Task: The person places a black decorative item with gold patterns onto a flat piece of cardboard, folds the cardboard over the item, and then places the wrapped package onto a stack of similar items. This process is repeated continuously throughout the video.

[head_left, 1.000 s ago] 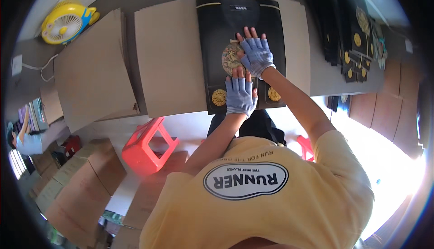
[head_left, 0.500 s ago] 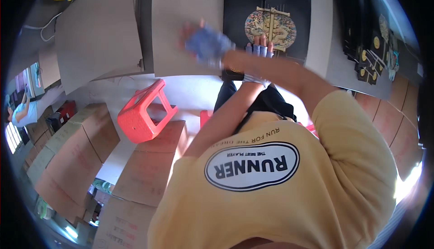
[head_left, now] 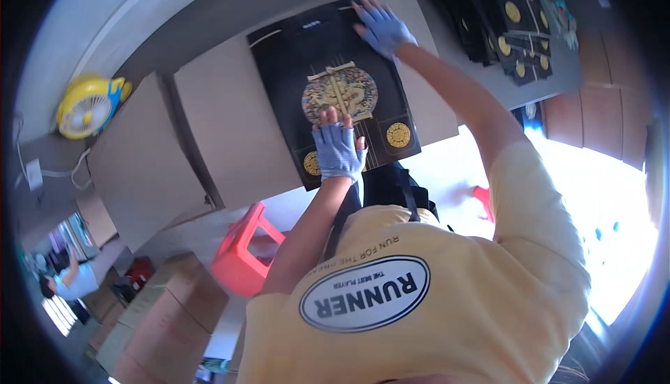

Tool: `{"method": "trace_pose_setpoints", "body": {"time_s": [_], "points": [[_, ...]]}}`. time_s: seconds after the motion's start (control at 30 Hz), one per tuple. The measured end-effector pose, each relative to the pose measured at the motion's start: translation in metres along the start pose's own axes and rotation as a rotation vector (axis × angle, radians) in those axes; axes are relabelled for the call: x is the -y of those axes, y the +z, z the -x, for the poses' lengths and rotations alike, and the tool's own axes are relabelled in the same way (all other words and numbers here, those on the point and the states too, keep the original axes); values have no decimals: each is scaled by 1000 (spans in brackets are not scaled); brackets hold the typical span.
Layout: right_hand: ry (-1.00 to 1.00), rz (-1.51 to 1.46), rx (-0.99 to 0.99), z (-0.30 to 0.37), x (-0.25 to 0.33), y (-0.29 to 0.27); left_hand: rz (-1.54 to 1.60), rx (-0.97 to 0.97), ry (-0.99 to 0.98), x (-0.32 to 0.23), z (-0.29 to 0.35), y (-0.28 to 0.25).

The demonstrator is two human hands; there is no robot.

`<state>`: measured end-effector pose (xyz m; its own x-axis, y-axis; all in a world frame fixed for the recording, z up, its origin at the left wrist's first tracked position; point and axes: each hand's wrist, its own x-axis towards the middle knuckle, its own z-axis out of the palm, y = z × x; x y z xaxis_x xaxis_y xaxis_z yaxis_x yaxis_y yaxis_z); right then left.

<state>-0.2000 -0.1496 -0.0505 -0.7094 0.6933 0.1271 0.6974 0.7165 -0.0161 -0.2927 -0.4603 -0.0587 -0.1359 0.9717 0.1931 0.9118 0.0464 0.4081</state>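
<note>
A black printed sheet with a round, colourful dragon emblem and gold medallions lies on a greyish-brown board. My left hand, in a striped fingerless glove, rests flat on its lower middle, the fingertips at the emblem's lower edge. Out at the far right corner of the sheet is my right hand, in a similar glove, with fingers stretched and spread over the edge. Neither hand grips anything. Part of the lower gold pattern is hidden under the left hand.
Black pieces with gold medallions are piled at the right. A yellow and blue fan stands far left beside grey-brown boards. Below the table edge are a red plastic stool and cardboard cartons. Another person is at the left.
My right hand has swung from the left, where its arm crossed over my left hand, to the sheet's far right corner. The left hand remains on the sheet. The whole view has turned.
</note>
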Motion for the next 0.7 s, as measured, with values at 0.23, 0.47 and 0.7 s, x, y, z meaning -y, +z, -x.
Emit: {"method": "trace_pose_setpoints", "body": {"time_s": [0.23, 0.47, 0.7], "points": [[-136, -20, -23, -71, 7, 2, -125, 39, 72, 1, -2, -12], [-87, -71, 195, 218, 88, -54, -126, -56, 111, 2, -2, -10], [704, -935, -2, 330, 80, -70, -167, -78, 95, -7, -3, -8]]}}
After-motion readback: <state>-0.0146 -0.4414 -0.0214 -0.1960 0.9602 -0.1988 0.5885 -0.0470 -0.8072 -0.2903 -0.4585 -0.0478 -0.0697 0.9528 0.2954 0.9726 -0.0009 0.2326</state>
